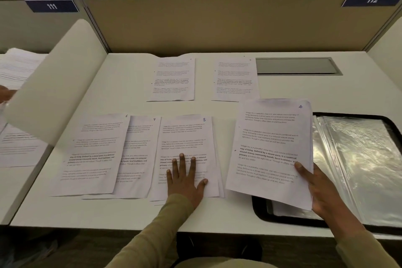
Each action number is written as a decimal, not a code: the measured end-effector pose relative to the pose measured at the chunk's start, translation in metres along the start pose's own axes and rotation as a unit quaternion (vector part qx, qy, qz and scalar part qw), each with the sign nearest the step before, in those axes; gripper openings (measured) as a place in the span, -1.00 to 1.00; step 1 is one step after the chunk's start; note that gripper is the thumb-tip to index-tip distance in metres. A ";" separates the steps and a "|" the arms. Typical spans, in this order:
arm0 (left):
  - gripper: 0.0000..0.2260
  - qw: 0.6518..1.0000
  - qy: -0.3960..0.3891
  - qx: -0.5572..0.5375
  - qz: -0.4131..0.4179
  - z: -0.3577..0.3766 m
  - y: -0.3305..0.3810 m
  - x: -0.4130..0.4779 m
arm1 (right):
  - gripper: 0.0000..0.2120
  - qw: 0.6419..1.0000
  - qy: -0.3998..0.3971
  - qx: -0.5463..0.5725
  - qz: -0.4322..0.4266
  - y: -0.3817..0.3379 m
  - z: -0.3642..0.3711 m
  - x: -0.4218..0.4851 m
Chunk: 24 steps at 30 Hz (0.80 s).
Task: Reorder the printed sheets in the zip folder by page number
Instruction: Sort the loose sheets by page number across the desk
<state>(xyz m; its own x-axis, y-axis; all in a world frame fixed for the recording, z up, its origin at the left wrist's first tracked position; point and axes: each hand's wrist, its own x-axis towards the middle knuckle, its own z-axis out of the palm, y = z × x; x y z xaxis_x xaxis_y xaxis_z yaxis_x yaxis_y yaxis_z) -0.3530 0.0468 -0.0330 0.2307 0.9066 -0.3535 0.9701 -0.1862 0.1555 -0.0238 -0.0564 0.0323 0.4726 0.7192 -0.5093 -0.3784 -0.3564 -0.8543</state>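
Note:
Printed sheets lie spread on the white desk [130, 213]. In the near row, sheets marked 6 [93, 154], 7 [137, 154] and 8 [187, 137] overlap left to right. My left hand [185, 178] rests flat, fingers apart, on the sheet marked 8. My right hand [319, 189] grips the lower right edge of a small stack topped by the sheet marked 4 [269, 148], tilted above the open zip folder [359, 159] with clear sleeves at the right. Two more sheets [174, 80] [236, 80] lie at the back.
A tan partition [217, 22] closes the back of the desk, with a grey cable hatch [295, 66] in front of it. A white curved divider [56, 85] stands at the left; beyond it another person's papers [17, 67] and hand [5, 93] show.

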 end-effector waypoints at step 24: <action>-0.32 0.996 0.029 0.046 0.077 0.018 0.021 0.001 | -0.74 0.999 -0.035 0.000 0.009 -0.001 0.024 -0.003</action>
<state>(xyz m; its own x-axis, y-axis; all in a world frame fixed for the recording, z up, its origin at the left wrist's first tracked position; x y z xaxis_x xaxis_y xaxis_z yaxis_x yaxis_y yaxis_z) -0.3311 0.0370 -0.0465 0.3752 0.8842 -0.2781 0.9269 -0.3563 0.1177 -0.0437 -0.0439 0.0377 0.4081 0.7531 -0.5160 -0.3866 -0.3694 -0.8450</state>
